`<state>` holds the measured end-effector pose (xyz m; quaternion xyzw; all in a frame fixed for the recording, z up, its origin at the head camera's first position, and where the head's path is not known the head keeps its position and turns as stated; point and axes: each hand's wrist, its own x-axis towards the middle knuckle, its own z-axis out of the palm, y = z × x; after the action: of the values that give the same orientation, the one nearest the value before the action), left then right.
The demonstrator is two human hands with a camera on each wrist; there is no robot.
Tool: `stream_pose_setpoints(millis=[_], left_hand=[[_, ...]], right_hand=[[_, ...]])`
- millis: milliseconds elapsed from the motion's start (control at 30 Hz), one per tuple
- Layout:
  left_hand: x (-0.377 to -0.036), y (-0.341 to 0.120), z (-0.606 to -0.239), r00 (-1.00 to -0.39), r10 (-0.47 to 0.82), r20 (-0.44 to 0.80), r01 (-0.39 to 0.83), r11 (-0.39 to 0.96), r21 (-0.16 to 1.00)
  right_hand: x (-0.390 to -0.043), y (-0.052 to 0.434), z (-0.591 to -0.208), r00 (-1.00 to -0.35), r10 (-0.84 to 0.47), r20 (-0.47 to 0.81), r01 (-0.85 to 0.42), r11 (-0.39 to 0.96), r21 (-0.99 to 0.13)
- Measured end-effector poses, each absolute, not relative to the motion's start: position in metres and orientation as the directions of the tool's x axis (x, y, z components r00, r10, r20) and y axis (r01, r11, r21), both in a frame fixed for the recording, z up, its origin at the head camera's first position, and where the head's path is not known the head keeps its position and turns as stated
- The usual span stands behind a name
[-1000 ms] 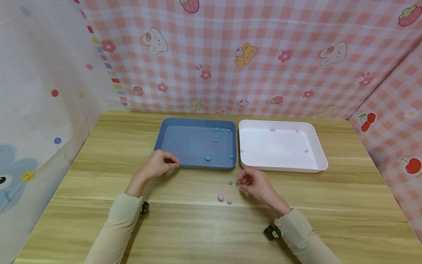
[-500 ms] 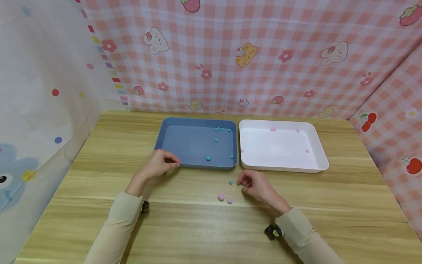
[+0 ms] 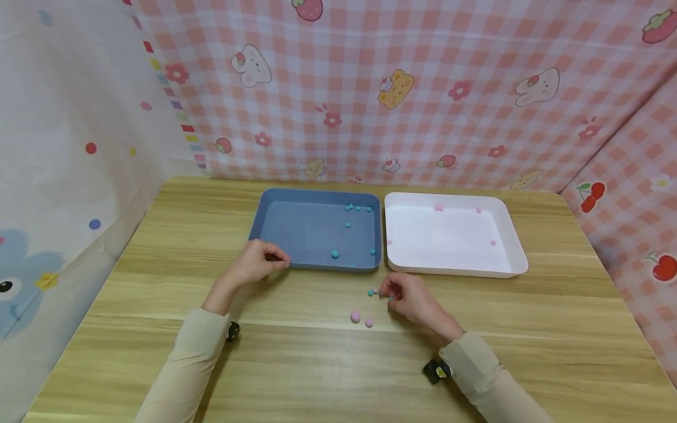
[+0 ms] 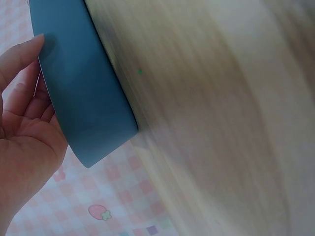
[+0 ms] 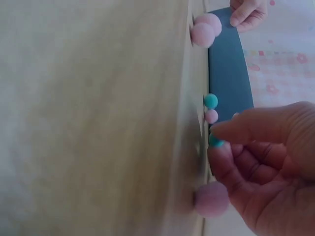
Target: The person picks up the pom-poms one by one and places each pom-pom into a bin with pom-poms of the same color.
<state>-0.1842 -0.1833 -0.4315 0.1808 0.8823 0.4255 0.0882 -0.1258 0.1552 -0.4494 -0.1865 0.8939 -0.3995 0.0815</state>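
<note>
Right hand (image 3: 409,296) is sitting on the wooden table (image 3: 317,364) just in front of the gap between the two trays, fingers curled, thumb and forefinger pinching a small teal ball (image 5: 215,141); in the head view that ball is only just peeking out at the fingertips (image 3: 391,299). Landmark is the blue tray (image 3: 296,235). Just in front of its near right corner, a loose teal ball (image 3: 370,292) and a tiny pink ball (image 3: 375,290) are lying side by side on the table, right beside the pinching fingers. A bit further toward the person from that corner, two pink balls (image 3: 355,316) are lying together, touching or nearly so. Left hand (image 3: 255,262) is resting at the near left corner of the blue tray, fingers loosely curled against the tray's outer wall (image 4: 83,108), touching it; cannot tell if it is actually gripping. Inside the blue tray several teal balls (image 3: 334,254) are lying, mostly along its right side and far right corner. White tray (image 3: 508,235) is sitting just right of the blue tray, nearly touching it, with a few pink balls (image 3: 438,207) scattered inside. Pink checked cloth (image 3: 423,88) is hanging behind both trays.
</note>
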Motion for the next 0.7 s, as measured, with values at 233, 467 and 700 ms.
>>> stream_pose_setpoints(millis=[233, 467, 700], left_hand=[[-0.185, -0.184, -0.432, -0.918, 0.396, -0.013, 0.234, 0.567, 0.789], [-0.184, -0.184, -0.431, -0.92, 0.393, -0.013, 0.234, 0.572, 0.786], [-0.184, -0.184, -0.432, -0.919, 0.394, -0.018, 0.227, 0.566, 0.792]], right_hand=[[-0.129, 0.152, -0.441, -0.94, -0.34, 0.028, -0.226, 0.558, -0.798], [-0.139, 0.146, -0.427, -0.942, -0.306, 0.139, -0.279, 0.484, -0.829], [-0.15, 0.133, -0.409, -0.945, -0.29, 0.149, -0.267, 0.424, -0.865]])
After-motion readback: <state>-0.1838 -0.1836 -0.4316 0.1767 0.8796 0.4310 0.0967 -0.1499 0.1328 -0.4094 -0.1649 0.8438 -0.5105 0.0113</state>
